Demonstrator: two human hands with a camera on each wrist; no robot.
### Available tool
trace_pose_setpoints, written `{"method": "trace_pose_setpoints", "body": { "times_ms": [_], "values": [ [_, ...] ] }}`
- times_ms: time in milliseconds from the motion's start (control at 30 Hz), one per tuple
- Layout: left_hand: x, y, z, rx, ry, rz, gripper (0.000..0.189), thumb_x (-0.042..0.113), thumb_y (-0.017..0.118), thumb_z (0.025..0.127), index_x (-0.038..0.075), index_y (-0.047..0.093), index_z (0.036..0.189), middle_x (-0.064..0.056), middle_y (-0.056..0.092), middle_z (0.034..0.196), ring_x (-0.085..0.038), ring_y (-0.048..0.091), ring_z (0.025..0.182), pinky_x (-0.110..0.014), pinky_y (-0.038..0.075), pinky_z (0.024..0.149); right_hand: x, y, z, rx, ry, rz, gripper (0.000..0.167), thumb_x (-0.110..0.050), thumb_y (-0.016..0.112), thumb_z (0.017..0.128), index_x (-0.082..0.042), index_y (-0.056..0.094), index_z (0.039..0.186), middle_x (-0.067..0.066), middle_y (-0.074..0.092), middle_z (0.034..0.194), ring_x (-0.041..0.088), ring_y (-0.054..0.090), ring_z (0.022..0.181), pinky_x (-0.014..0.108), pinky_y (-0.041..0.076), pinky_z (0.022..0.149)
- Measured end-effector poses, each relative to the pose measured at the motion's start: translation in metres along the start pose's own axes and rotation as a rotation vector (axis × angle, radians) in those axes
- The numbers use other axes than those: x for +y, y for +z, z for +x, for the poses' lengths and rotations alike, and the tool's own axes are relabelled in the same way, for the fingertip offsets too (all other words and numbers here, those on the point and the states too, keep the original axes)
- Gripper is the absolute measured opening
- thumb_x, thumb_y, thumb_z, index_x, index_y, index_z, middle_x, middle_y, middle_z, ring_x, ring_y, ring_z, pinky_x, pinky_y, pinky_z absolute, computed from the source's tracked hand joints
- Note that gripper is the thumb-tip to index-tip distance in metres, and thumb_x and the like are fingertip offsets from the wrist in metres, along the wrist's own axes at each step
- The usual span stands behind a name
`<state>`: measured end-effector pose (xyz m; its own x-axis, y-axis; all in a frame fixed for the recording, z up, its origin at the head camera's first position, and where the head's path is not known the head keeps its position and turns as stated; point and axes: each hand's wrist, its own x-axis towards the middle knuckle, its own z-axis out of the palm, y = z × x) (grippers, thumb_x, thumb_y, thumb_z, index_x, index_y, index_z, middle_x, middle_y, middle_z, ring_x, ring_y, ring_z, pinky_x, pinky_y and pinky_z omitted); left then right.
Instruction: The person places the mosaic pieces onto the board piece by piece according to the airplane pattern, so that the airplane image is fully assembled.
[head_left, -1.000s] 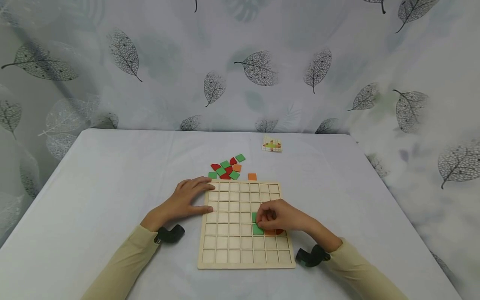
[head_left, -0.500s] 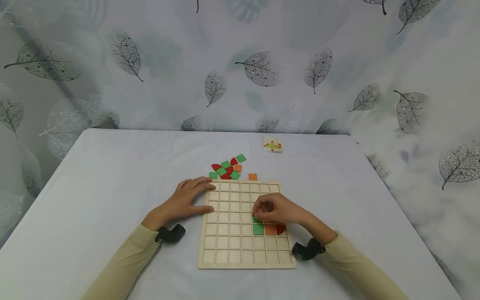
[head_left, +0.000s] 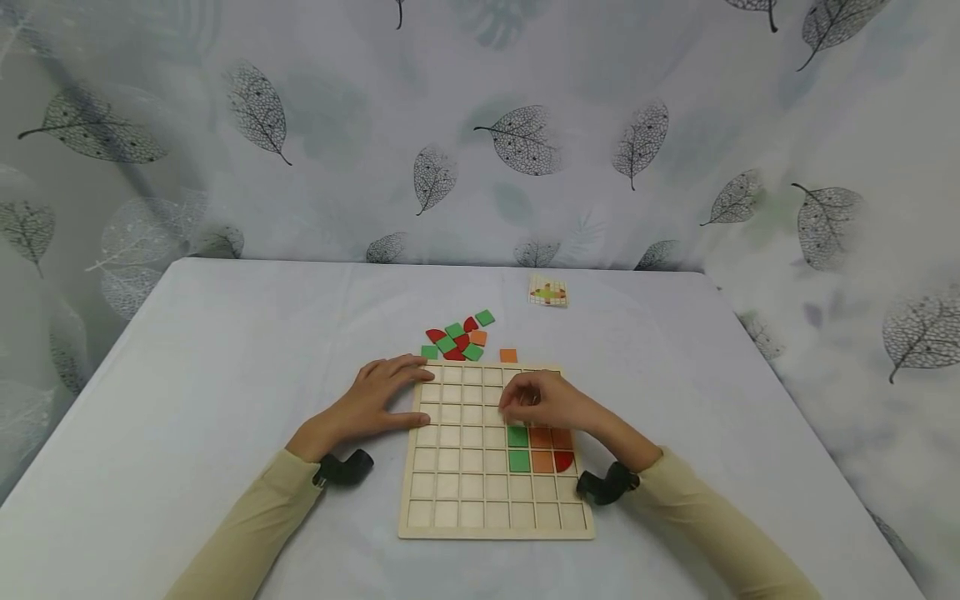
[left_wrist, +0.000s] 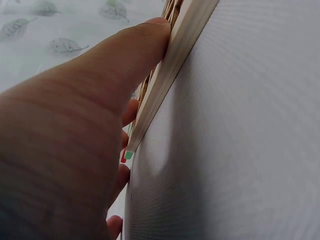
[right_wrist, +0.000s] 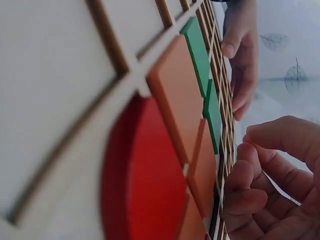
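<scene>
A wooden grid board [head_left: 457, 512] lies on the white table. My left hand [head_left: 375, 396] rests at its left edge with fingers extended; in the left wrist view the thumb [left_wrist: 135, 45] lies against the wooden edge. Over the right half of the board hovers my right hand [head_left: 551, 402], its fingers curled and thumb tip near the index finger, with no piece showing between them in the right wrist view. Just below it sit two green square tiles [head_left: 519, 461], several orange square tiles [head_left: 542, 462] and a red rounded piece [right_wrist: 150, 170], each in its own cell.
Behind the board is a loose pile of green, red and orange pieces [head_left: 446, 343], some overlapping. One orange tile [head_left: 508, 356] lies apart, near the board's back edge. A small pattern card [head_left: 548, 291] lies at the table's far side. Leaf-print cloth [head_left: 510, 208] hangs behind.
My right hand has moved away from me over the board, off the green tiles, uncovering them and the orange and red pieces. The left hand stays at the board's edge.
</scene>
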<state>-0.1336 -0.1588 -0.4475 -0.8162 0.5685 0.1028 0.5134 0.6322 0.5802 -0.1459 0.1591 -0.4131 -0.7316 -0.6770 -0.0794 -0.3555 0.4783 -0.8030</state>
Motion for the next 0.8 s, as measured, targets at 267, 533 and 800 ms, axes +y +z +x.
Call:
{"method": "trace_pose_setpoints", "body": {
  "times_ms": [267,533,800],
  "values": [
    [0.000,-0.001,0.000,0.002,-0.001,0.000,0.060,0.043,0.074,0.084,0.018,0.056,0.135,-0.007,0.041,0.150,-0.028,0.034,0.140,-0.057,0.016,0.111,0.003,-0.008,0.012,0.016,0.004,-0.006,0.009,-0.008,0.069,0.090,-0.002,0.069,0.097,0.004,0.066,0.088,0.012,0.052,0.072,0.022,0.046,0.066],
    [-0.001,0.000,0.000,0.003,0.009,-0.002,0.060,0.043,0.074,0.084,0.018,0.055,0.135,-0.007,0.041,0.149,-0.028,0.035,0.139,-0.056,0.016,0.111,0.004,-0.015,0.026,0.048,0.004,-0.023,0.009,-0.004,0.065,0.089,-0.002,0.070,0.096,0.004,0.067,0.091,0.014,0.054,0.073,0.023,0.048,0.069],
    [-0.001,-0.001,-0.001,0.004,0.010,0.007,0.060,0.042,0.074,0.084,0.018,0.055,0.135,-0.007,0.041,0.150,-0.028,0.034,0.140,-0.056,0.016,0.111,0.007,-0.021,0.037,0.085,-0.017,-0.023,0.009,-0.003,0.066,0.089,0.000,0.070,0.096,0.009,0.069,0.090,0.014,0.055,0.073,0.027,0.048,0.070]
  ]
}}
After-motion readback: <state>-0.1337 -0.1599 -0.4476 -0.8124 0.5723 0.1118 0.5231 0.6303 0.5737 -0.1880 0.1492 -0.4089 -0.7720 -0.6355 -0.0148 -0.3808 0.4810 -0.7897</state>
